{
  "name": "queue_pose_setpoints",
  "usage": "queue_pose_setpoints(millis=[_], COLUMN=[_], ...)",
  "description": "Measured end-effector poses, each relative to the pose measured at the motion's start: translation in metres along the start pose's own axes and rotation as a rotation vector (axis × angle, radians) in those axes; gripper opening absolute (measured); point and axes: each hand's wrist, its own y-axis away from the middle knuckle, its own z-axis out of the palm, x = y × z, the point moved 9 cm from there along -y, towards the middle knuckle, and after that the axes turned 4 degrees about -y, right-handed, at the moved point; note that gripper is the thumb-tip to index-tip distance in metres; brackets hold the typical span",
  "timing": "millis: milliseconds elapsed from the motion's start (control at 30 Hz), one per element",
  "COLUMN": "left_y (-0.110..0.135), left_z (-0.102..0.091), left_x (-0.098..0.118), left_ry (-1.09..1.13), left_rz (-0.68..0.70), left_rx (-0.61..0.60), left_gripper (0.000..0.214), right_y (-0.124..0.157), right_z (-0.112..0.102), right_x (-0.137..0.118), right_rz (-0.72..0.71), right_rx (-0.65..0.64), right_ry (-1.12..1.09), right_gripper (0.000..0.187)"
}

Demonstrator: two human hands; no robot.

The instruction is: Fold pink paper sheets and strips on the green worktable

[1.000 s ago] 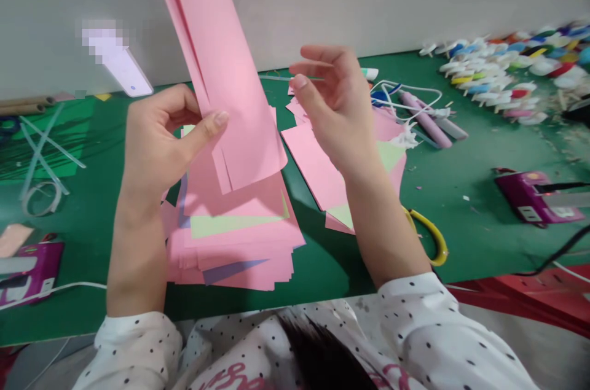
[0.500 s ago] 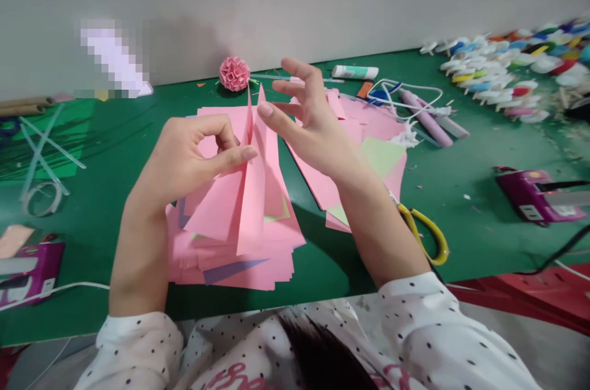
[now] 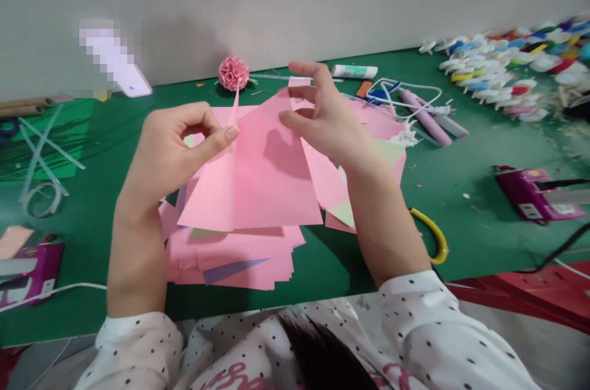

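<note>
A folded pink paper sheet (image 3: 271, 175) is held up and spread apart over the table. My left hand (image 3: 177, 150) pinches it along the upright fold, thumb in front. On the other side, my right hand (image 3: 329, 120) has the sheet's upper right corner between thumb and fingers, with the index finger stretched out above. Beneath it lies a stack of pink sheets (image 3: 239, 261), a purple edge showing among them. More pink paper (image 3: 318, 175) with pale green pieces is partly hidden behind my right forearm. Scissors with a yellow handle (image 3: 436, 236) lie beside that forearm.
A pink paper ball (image 3: 233, 74) sits near the wall, with a glue stick (image 3: 354, 72) to its right. Purple devices (image 3: 537, 193) rest at both sides. Colourful pieces on sticks (image 3: 511, 70) crowd the far right. A phone (image 3: 131, 83) leans on the wall.
The pink sheet's right side has been swung open to the right by my right hand, whose fingers were spread beside it before. My left hand has shifted slightly left with the fold.
</note>
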Motion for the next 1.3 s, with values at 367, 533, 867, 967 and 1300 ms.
queue_pose_setpoints(millis=[367,533,867,967,1300], left_y=[0.021,0.010,0.006,0.012,0.013], left_z=[-0.055,0.006,0.130,0.136,0.133], left_x=[-0.036,-0.047,-0.095,-0.109,-0.127], left_ry=[-0.669,-0.737,-0.657,-0.657,-0.711], left_rz=[-0.445,-0.278,-0.122,-0.189,-0.283], left_rx=[0.138,-0.159,-0.516,-0.584,-0.455], left_gripper=[0.024,0.066,0.057,0.060,0.063], right_y=[-0.011,-0.010,-0.011,-0.011,-0.004], right_z=[0.002,0.009,0.018,0.023,0.030], right_x=[0.066,0.063,0.080,0.087,0.111], right_rz=[0.189,0.269,0.350,0.359,0.458], right_rx=[-0.034,-0.102,-0.093,-0.070,-0.070], right_ry=[-0.007,0.016,0.141,0.198,0.248], right_gripper=[0.056,0.043,0.012,0.013,0.014])
